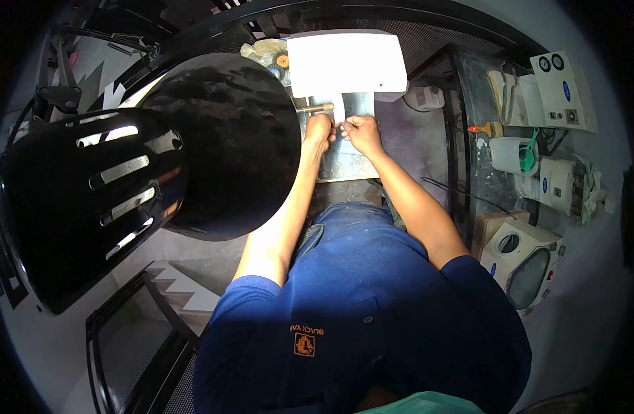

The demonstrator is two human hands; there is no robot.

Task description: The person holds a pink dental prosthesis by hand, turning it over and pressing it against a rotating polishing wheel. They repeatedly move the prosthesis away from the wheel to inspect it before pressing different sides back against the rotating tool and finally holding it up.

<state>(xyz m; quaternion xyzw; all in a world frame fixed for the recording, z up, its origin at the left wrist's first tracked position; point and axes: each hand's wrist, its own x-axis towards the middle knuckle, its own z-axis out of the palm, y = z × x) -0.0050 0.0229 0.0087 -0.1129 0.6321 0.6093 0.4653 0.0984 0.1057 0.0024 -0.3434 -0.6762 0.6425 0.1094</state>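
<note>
My left hand is closed in front of a brass-coloured spindle, its fingers curled inward. My right hand faces it from the right with thumb and fingers pinched together. The fingertips of both hands nearly meet at the lower end of a narrow white upright strip, which may be a wheel seen edge-on. Whatever sits between the fingers is too small to make out. Below the hands lies a shiny metal tray, and a bright white hood overhangs the spot.
A large black lamp shade fills the left, close to my left forearm. Orange-centred wheels lie behind it. On the right, a bench holds a brush, a white container with a green scoop, and cream-coloured machines.
</note>
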